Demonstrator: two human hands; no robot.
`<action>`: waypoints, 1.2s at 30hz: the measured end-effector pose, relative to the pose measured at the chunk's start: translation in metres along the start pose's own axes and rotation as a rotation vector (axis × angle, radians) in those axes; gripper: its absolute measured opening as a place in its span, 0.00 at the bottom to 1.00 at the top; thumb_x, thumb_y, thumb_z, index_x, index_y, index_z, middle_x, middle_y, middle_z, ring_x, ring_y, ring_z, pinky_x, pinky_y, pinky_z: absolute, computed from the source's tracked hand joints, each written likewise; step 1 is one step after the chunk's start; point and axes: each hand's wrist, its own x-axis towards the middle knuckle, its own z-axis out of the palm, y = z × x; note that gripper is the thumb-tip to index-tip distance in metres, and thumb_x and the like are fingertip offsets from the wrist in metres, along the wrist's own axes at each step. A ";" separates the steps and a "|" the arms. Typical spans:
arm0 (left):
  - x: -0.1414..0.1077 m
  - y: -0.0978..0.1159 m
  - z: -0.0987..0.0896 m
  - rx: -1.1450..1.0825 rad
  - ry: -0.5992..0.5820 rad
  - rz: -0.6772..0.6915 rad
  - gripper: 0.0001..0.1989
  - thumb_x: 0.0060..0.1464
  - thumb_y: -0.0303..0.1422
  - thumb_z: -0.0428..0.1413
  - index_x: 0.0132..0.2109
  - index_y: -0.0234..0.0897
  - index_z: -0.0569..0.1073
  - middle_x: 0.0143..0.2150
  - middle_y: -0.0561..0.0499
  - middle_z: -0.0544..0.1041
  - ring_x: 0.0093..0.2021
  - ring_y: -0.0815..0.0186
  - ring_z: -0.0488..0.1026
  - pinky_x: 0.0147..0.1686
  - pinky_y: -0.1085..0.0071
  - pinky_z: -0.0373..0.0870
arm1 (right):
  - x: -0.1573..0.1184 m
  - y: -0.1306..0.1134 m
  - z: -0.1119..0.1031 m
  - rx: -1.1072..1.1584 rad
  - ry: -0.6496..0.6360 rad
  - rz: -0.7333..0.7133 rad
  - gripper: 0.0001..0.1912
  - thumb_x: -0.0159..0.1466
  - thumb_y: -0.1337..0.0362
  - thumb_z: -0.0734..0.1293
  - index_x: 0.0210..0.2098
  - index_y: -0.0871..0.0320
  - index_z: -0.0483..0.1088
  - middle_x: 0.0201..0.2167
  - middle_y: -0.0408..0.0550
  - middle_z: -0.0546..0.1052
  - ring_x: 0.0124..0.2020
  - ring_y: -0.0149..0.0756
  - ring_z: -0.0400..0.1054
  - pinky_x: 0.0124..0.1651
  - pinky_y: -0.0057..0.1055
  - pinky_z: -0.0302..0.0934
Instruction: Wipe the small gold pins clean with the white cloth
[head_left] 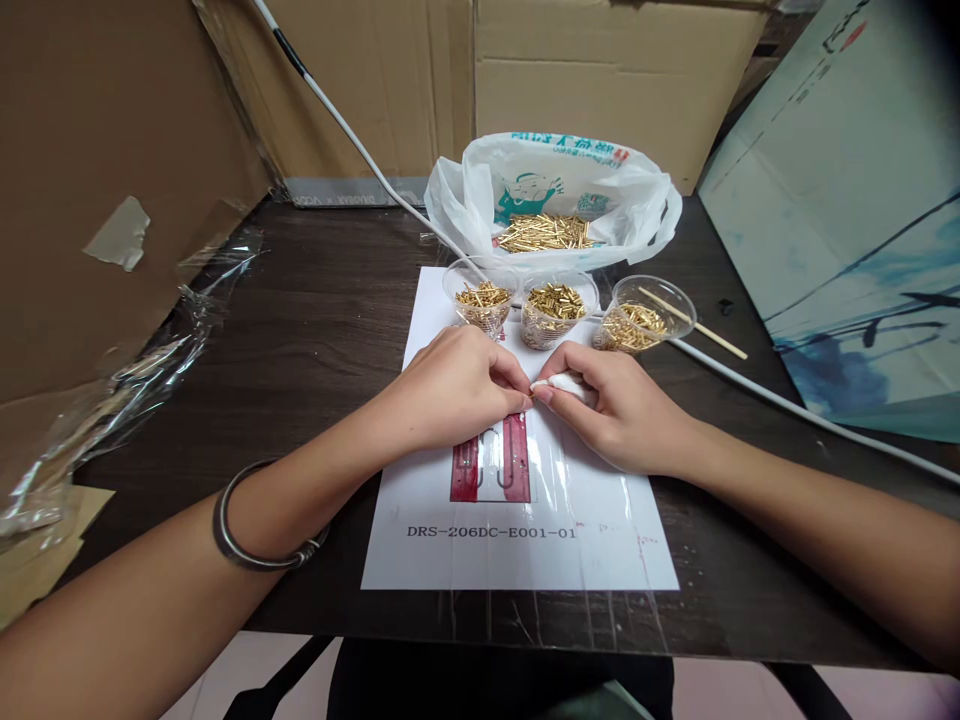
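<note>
Left hand (465,385): thumb and fingers pinched on a tiny gold-coloured piece (533,396), largely hidden, above the printed sheet (517,565). Right hand (622,410): fingers closed around a white wad (571,384), tips at the same piece. Beyond, in a row: left cup (487,322), middle cup (544,335), right cup (667,293), all clear, holding gold-coloured pieces; wooden stick (721,342) leaning from the last. Behind: white plastic bag (457,210), more pieces inside. Support: dark counter (315,300).

Dark table (322,300), cardboard (600,110), apparently tiled floor (720,690)
</note>
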 end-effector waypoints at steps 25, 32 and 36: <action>0.000 0.001 0.000 -0.025 0.005 0.003 0.09 0.47 0.34 0.56 0.32 0.42 0.81 0.26 0.53 0.79 0.26 0.69 0.71 0.26 0.72 0.59 | -0.004 -0.006 0.004 -0.141 0.031 -0.035 0.04 0.60 0.65 0.62 0.31 0.60 0.64 0.20 0.40 0.65 0.20 0.27 0.53 0.27 0.28 0.47; 0.000 0.001 0.000 -0.018 0.008 0.019 0.09 0.47 0.33 0.55 0.32 0.41 0.81 0.24 0.53 0.78 0.27 0.69 0.71 0.25 0.72 0.59 | -0.001 -0.008 0.002 -0.112 0.014 -0.016 0.05 0.61 0.65 0.62 0.31 0.60 0.65 0.21 0.42 0.67 0.21 0.27 0.54 0.27 0.28 0.48; 0.000 0.000 0.001 -0.019 0.002 0.030 0.10 0.47 0.32 0.55 0.33 0.41 0.81 0.27 0.52 0.79 0.29 0.68 0.72 0.26 0.72 0.60 | 0.001 -0.009 0.000 -0.088 0.001 0.020 0.06 0.61 0.63 0.63 0.31 0.60 0.66 0.24 0.44 0.70 0.23 0.29 0.58 0.28 0.28 0.49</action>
